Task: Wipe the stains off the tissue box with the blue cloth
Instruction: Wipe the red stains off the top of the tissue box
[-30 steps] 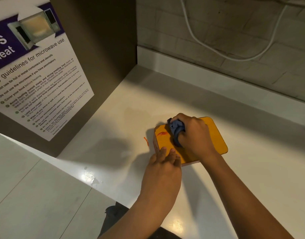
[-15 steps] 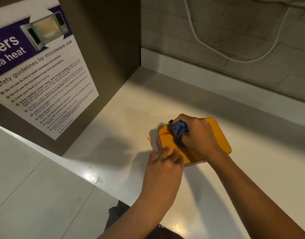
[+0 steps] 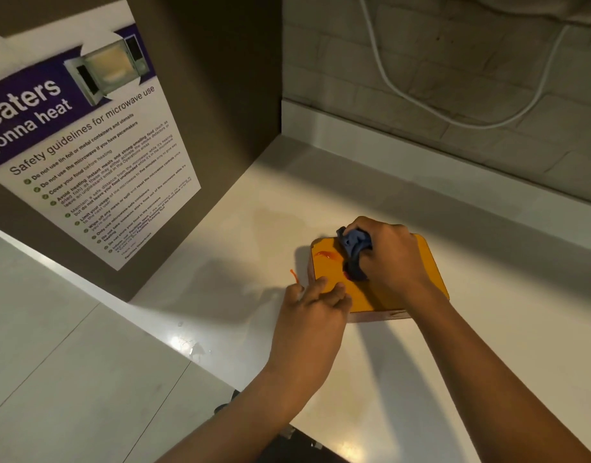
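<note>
An orange tissue box [image 3: 427, 265] lies flat on the white counter [image 3: 488, 329]. A red stain [image 3: 325, 254] marks its top near the left corner. My right hand [image 3: 394, 259] grips a bunched blue cloth [image 3: 354, 250] and presses it on the box top, just right of the stain. My left hand [image 3: 312, 309] rests on the box's near left edge, its fingers fairly straight on the top. A thin orange-red streak [image 3: 294, 276] lies on the counter just left of the box.
A brown side panel with a microwave safety poster [image 3: 87, 155] stands at the left. A brick wall with a hanging white cable [image 3: 421, 101] runs behind the counter. The counter's front edge [image 3: 187, 345] drops to a pale tiled floor.
My right hand with the cloth has shifted only slightly on the box top. The left hand stays at the box's near edge. The camera has moved a little.
</note>
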`<act>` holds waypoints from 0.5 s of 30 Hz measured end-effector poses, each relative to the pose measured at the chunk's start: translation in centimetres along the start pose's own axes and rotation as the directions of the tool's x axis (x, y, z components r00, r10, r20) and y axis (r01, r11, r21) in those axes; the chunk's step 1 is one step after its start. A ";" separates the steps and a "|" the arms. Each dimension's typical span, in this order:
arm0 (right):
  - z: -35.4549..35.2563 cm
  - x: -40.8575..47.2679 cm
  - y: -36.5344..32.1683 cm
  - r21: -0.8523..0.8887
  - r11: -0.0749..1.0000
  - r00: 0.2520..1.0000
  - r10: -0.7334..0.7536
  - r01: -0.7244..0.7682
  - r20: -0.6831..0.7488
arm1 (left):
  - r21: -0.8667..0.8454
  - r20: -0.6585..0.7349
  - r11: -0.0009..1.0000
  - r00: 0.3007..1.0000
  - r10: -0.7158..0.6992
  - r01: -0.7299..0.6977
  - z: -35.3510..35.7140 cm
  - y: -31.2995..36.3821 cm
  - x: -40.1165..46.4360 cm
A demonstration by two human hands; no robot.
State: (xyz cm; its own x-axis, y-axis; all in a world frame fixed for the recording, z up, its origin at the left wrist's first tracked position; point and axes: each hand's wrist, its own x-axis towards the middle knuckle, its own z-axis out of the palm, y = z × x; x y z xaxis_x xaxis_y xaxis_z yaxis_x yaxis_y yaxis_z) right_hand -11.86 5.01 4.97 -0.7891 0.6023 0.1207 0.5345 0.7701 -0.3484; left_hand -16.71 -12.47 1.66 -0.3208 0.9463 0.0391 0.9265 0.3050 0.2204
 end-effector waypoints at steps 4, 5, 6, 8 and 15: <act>1.0 0.7 -1.4 -0.020 1.000 1.000 -0.015 0.014 -0.025 | -0.015 -0.018 0.999 0.998 0.052 -0.052 -0.2 -0.8 1.0; 1.1 0.7 -1.7 -0.004 0.999 0.999 -0.039 0.039 -0.018 | -0.023 -0.031 0.998 0.998 0.061 -0.062 -0.1 -0.8 1.1; 1.1 0.7 -1.9 0.019 0.998 0.998 -0.063 0.063 -0.003 | -0.030 -0.039 0.997 0.997 0.069 -0.070 0.0 -0.8 1.1; 0.6 0.8 -1.6 0.068 0.994 0.995 -0.094 0.091 0.035 | -0.036 -0.037 0.996 0.996 0.081 -0.082 0.1 -1.1 1.1; 0.5 1.8 -1.4 -0.014 1.000 1.000 -0.010 0.010 -0.017 | -0.032 -0.052 0.995 0.994 0.091 -0.093 -0.2 -2.3 1.9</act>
State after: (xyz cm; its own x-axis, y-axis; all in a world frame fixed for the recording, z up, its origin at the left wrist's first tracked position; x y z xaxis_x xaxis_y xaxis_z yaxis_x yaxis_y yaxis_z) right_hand -14.19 4.92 5.27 -0.7894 0.5977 0.1402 0.5307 0.7791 -0.3336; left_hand -19.49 -11.40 1.47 -0.2448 0.9634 0.1093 0.9456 0.2123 0.2466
